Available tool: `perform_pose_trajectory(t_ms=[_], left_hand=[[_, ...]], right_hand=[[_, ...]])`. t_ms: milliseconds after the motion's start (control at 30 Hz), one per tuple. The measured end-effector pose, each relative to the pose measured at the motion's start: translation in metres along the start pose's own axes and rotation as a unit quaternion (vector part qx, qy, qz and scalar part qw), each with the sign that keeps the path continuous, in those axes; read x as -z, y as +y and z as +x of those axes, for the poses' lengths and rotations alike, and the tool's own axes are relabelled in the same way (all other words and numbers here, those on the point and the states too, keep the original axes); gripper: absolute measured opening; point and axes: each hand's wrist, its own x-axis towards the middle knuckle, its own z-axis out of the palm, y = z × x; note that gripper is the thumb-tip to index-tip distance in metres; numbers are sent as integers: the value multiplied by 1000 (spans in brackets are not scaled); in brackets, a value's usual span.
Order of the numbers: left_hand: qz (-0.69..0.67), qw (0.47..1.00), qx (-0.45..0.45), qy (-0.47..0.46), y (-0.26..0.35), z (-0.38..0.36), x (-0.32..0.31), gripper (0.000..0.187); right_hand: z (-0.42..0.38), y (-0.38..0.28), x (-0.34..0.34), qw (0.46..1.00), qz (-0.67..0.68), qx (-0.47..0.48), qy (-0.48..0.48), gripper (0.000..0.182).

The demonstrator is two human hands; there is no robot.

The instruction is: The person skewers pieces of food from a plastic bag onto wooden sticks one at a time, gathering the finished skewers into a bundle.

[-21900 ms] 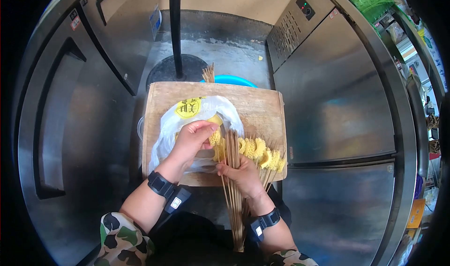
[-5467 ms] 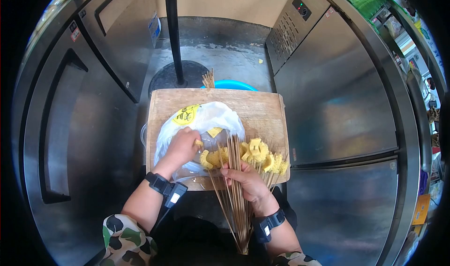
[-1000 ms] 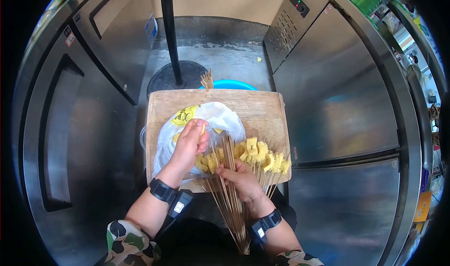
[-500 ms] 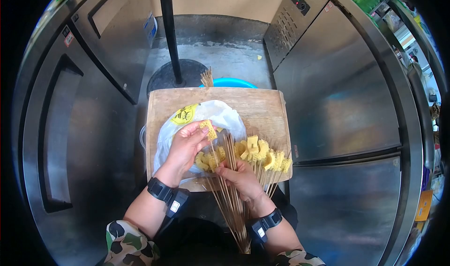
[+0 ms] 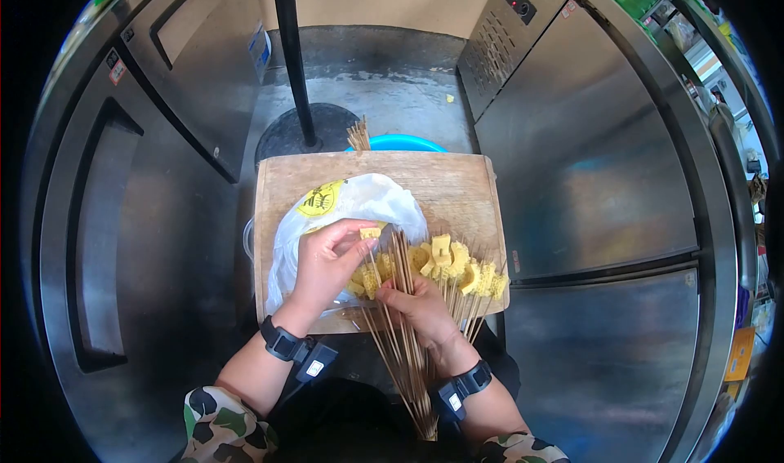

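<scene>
My left hand (image 5: 328,257) pinches a small yellow spongy piece (image 5: 370,233) at the upper tip of a thin wooden skewer. My right hand (image 5: 419,304) is closed round a bundle of wooden skewers (image 5: 415,381), whose lower ends hang past the board's front edge. Beneath my left hand, a white plastic bag (image 5: 282,238) with a yellow print lies on the wooden board (image 5: 457,185). To the right of the bundle rest several skewers bearing yellow pieces (image 5: 459,259). More yellow pieces show between my hands, partly hidden.
Behind the board are a blue basin (image 5: 398,143), another skewer bundle (image 5: 359,135) and a black pole (image 5: 294,63) on a round dark base. Steel cabinets stand to the left (image 5: 171,242) and right (image 5: 596,169).
My left hand has turned and the yellow piece in it has tilted, now showing a narrower side and sitting slightly lower. My right hand has barely moved.
</scene>
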Motion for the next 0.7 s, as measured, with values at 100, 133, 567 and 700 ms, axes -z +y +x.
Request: perform_pose_trajectory(t_ms=[100,133,567,700], left_hand=[[62,998,-24,-5,4,-4,-2,19],[76,997,-22,-1,4,-6,-3,19],[-219,947,234,9,-4,2,1,23],[-147,956,250,-40,-13,-15,-6,22]], right_hand=[[-1,-1,0,1000,6,3,-2,7],[-2,-1,0,1000,14,6,-2,7],[-2,0,5,1000,7,-3,-29,6],[-5,-7,-1,1000,22,6,-14,6]])
